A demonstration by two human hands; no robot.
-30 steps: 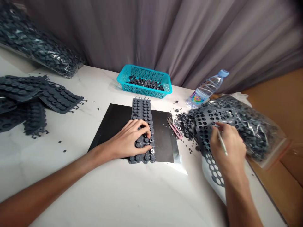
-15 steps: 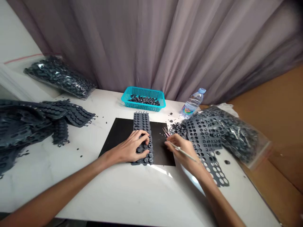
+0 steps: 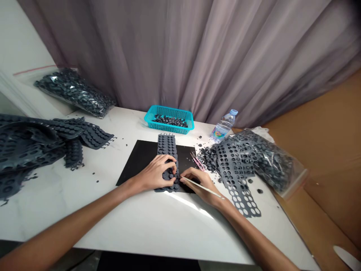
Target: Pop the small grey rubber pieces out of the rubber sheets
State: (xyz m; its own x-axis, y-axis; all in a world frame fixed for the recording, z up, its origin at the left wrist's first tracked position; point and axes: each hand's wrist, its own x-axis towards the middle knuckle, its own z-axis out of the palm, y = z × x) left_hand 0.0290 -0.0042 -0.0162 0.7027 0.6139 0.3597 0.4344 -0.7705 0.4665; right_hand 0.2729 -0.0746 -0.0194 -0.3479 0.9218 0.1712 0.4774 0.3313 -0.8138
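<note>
A grey rubber strip of round buttons [image 3: 167, 150] lies lengthwise on a black mat [image 3: 141, 158] in the middle of the white table [image 3: 158, 222]. My left hand [image 3: 156, 174] rests flat on the strip's near end, fingers spread over the buttons. My right hand [image 3: 199, 183] is closed on a thin white stick [image 3: 201, 186], whose tip touches the strip's near right edge. A small pink tool [image 3: 197, 160] lies on the mat just beyond my right hand.
A teal basket [image 3: 169, 119] of loose grey pieces stands behind the mat. A water bottle [image 3: 222, 130], punched-out rubber sheets [image 3: 237, 177] and a clear bag of scraps [image 3: 270, 162] are on the right. Grey button sheets [image 3: 42, 143] pile at left; another bag [image 3: 75, 92] sits far left.
My right hand has come from the punched sheets on the right over to the strip, bringing the stick's tip to its edge. My left hand stayed on the strip. The view pulled back.
</note>
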